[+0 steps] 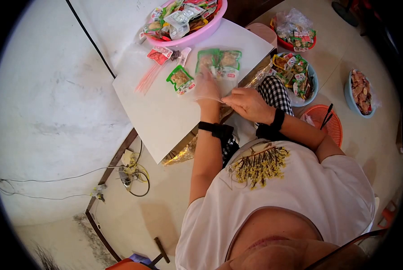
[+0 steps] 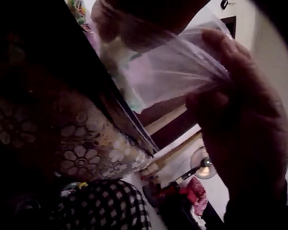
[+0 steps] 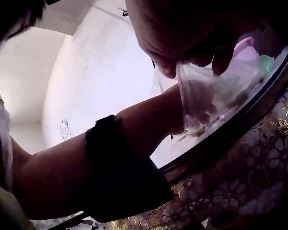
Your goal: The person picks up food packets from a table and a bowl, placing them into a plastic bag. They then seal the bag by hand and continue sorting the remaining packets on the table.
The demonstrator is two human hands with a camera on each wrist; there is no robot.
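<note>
A clear plastic bag [image 2: 158, 72] lies over the white table [image 1: 156, 117], with green-edged food packets [image 1: 229, 58] showing through it. Inside the bag mouth is my left hand [image 1: 206, 85], its fingers reaching up to the packets. My right hand [image 1: 251, 104] pinches the edge of the bag beside the left wrist. In the left wrist view the film is drawn taut toward the right thumb and fingers [image 2: 221, 52]. Left of the left hand lies a loose green-edged packet [image 1: 180, 80]. Farther left are a red packet [image 1: 160, 55] and thin pink strips [image 1: 148, 78].
A pink basin [image 1: 206, 31] heaped with packets stands at the table's far end. On the floor to the right are a red basin [image 1: 313, 45], blue basins [image 1: 315, 85] with packets or brownish pieces, and an orange basket [image 1: 339, 130]. A wall runs along the left.
</note>
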